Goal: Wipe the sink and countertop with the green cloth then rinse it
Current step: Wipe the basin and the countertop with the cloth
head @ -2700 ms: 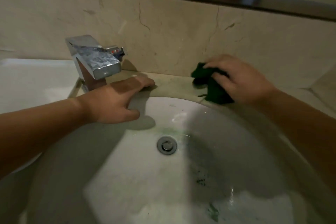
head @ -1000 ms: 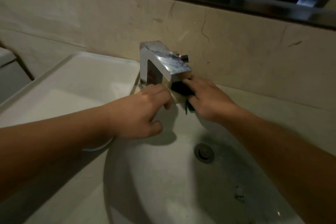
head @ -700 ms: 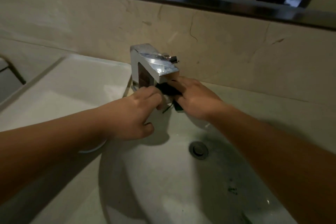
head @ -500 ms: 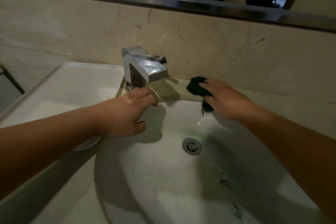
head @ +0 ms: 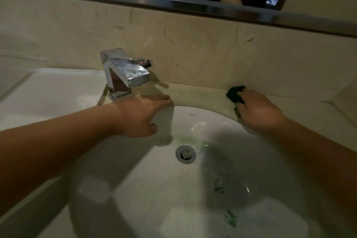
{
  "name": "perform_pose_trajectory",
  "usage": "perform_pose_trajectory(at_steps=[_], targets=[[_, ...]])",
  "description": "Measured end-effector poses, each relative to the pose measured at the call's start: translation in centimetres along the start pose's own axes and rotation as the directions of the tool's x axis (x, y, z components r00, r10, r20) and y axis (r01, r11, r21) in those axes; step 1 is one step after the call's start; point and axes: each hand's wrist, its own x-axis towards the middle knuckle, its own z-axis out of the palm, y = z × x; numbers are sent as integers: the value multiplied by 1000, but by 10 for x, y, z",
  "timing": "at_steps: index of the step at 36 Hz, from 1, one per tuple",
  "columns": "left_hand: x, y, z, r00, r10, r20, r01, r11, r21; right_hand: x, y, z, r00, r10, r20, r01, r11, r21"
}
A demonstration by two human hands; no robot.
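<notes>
The dark green cloth (head: pixel 234 93) lies bunched on the beige countertop (head: pixel 195 92) behind the sink, close to the back wall. My right hand (head: pixel 258 111) presses down on it, fingers over its near half. My left hand (head: pixel 140 116) rests flat on the sink's back rim just below the tap, holding nothing. The white oval sink (head: pixel 135 189) fills the lower view, with green smears and flecks near the drain (head: pixel 185 154) and at the lower right.
A square chrome tap (head: pixel 123 72) stands at the back left of the sink. A white tray-like surface (head: pixel 54 91) lies left of it. The marble backsplash and a mirror frame (head: pixel 193 6) rise behind the counter.
My right hand has slid the cloth from under the tap spout to the right along the back counter. My left hand has flattened on the rim below the tap.
</notes>
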Motion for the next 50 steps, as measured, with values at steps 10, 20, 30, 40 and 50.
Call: perform_pose_trajectory(at_steps=[10,20,30,40,50], targets=[[5,7,-9,998,-55,-1,55,998,-7,26,-136,18,948,-318,14,316,945,90],[41,43,4,997,33,-76,-36,999,-39,5,-12,-14,987,-98,124,84,990,114],[96,93,17,992,130,5,-129,989,-78,-60,146,-28,974,196,118,-206,975,81],[94,93,18,992,125,8,-124,989,-81,-92,30,-32,941,-327,88,292,914,280],[95,94,15,993,113,30,-111,991,-74,-108,162,-50,987,152,44,-156,981,115]])
